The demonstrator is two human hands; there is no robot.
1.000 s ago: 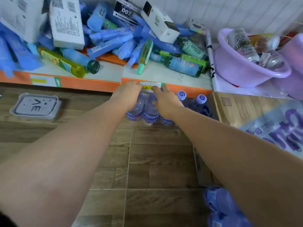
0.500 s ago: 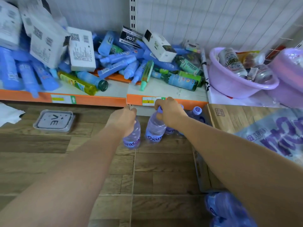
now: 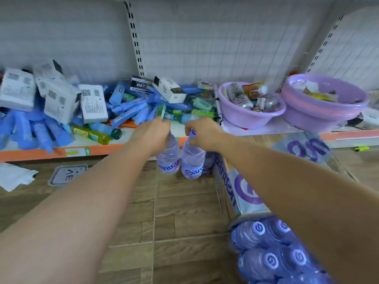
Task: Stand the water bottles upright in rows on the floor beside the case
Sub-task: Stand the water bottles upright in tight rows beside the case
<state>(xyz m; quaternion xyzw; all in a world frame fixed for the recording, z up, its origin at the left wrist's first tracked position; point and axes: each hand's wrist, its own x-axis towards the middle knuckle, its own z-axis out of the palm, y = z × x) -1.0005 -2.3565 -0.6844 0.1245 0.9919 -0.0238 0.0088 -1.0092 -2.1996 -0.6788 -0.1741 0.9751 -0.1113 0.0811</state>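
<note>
**Two bottles held at the neck, down by the floor beside the case**

Obs: left hand point(image 3: 152, 133) is curled round the cap end of the first bottle point(image 3: 168, 158). The right hand point(image 3: 202, 133) pinches the neck of the second bottle point(image 3: 192, 160). Both stand upright, just beside each other, with their bases low at the floor point(image 3: 180, 212) near the far end of the case point(image 3: 244, 189). Cannot tell whether the bases touch the floor yet. A third bottle point(image 3: 208, 163) stands behind the second, against the case. The packed bottles point(image 3: 266, 255) show at the case's near end.

Handling (judged): the bottles look full, so weighty for their size. The thin clear walls would likely dent if squeezed mid-body. The neck under the cap is the stiff place to hold. Set each down flat, since a narrow base tips easily.
</note>
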